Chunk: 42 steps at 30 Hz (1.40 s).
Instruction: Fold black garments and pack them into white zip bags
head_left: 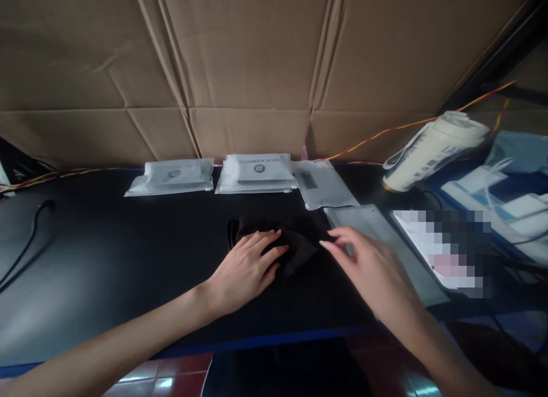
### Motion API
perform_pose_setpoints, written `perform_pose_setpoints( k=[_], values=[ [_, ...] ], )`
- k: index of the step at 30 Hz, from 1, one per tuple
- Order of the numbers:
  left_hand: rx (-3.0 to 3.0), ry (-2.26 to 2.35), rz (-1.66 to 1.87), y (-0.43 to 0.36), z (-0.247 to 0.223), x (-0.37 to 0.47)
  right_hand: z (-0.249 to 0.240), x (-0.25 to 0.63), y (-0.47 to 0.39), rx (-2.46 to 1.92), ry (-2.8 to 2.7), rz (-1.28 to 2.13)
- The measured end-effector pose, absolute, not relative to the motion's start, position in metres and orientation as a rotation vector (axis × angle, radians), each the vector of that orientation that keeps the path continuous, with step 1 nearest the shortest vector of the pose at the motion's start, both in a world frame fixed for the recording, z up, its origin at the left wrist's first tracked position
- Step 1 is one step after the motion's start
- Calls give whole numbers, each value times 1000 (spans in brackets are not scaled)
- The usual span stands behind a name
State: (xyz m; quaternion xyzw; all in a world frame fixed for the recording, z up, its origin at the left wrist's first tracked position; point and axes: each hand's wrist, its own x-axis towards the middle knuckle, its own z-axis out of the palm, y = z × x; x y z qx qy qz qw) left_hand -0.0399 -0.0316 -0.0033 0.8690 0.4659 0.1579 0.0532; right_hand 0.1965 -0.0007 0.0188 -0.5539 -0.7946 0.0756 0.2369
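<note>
A dark, folded piece of black cloth lies on the black table, and its outline partly blends into the surface. My left hand rests flat on the cloth's left part with fingers stretched out. At the cloth's right end, my right hand is closed in a pinch, thumb and forefinger on a corner of the fabric. Under my right hand and forearm lies a frosted zip bag, partly covered by them.
Along the back lie a filled white zip bag, stacked printed zip bags and a flatter zip bag. Rightward are a cream tumbler, a blurred-out flat item and white power strips. A cardboard wall stands behind.
</note>
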Motion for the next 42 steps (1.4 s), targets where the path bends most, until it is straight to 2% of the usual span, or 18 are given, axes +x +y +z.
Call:
perform_pose_setpoints(
  k=[5, 10, 17, 26, 30, 34, 36, 42],
  values=[
    [2724, 1378, 602, -37, -5, -42, 10, 214, -20, -1762, -2191, -103],
    [2744, 1287, 591, -42, -2, -37, 0, 203, -20, -1769, -2370, -220],
    [2615, 1340, 540, -42, 2, -33, 10, 191, -17, -1787, -2305, 45],
    [2368, 1277, 634, -39, 4, -40, 9, 167, -33, -1392, -1762, 481],
    [1875, 1198, 812, -34, 7, -44, 11, 141, -43, -1179, -1630, 477],
    [1111, 1195, 1083, -18, 4, -58, 11, 109, -55, -1037, -1768, 454],
    [866, 1277, 1101, -12, 3, -65, 6, 96, -58, -962, -1918, 484],
    [898, 1383, 1140, -14, 3, -67, -10, 83, -60, -838, -2134, 570]
  ],
)
